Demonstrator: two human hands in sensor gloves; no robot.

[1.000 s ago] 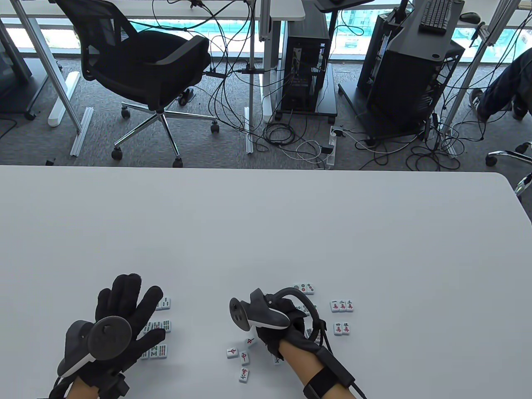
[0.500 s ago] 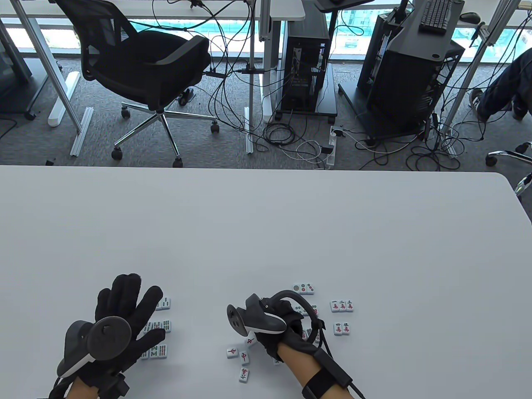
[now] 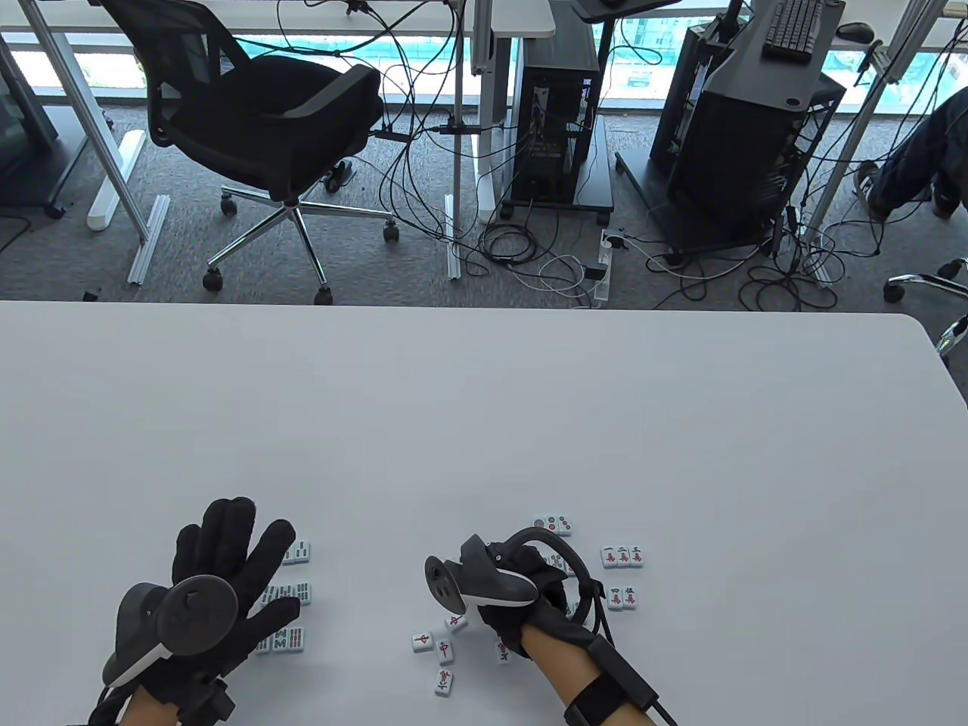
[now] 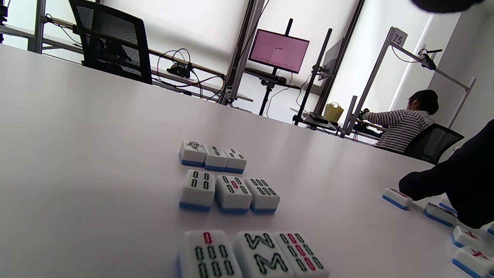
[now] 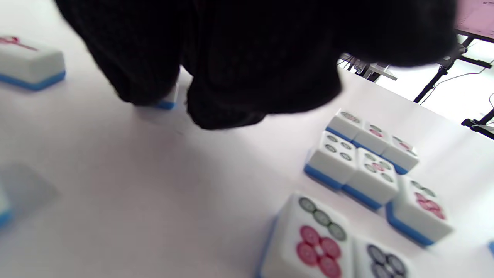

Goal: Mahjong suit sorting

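Observation:
My left hand (image 3: 231,556) lies flat with spread fingers over the bamboo tiles (image 3: 291,639), which stand in three short rows (image 4: 227,191). My right hand (image 3: 499,612) is curled downward over the loose red-marked tiles (image 3: 444,650). Its fingertips (image 5: 216,108) close around one white, blue-backed tile (image 5: 168,101), mostly hidden under the glove. From the left wrist view a fingertip of that right hand (image 4: 411,184) sits on a red-marked tile (image 4: 396,197). Circle tiles (image 5: 355,170) are grouped just right of the hand, and the character tiles (image 3: 622,557) lie farther right.
The white table (image 3: 484,408) stretches far beyond the tiles. Another row of circle tiles (image 3: 552,523) lies above my right hand. A black office chair (image 3: 265,121) and computer carts (image 3: 749,128) stand on the floor behind the table. A seated person (image 4: 405,123) works at another desk.
My right hand has shifted slightly right and down the view. The left hand and the sorted groups have not moved.

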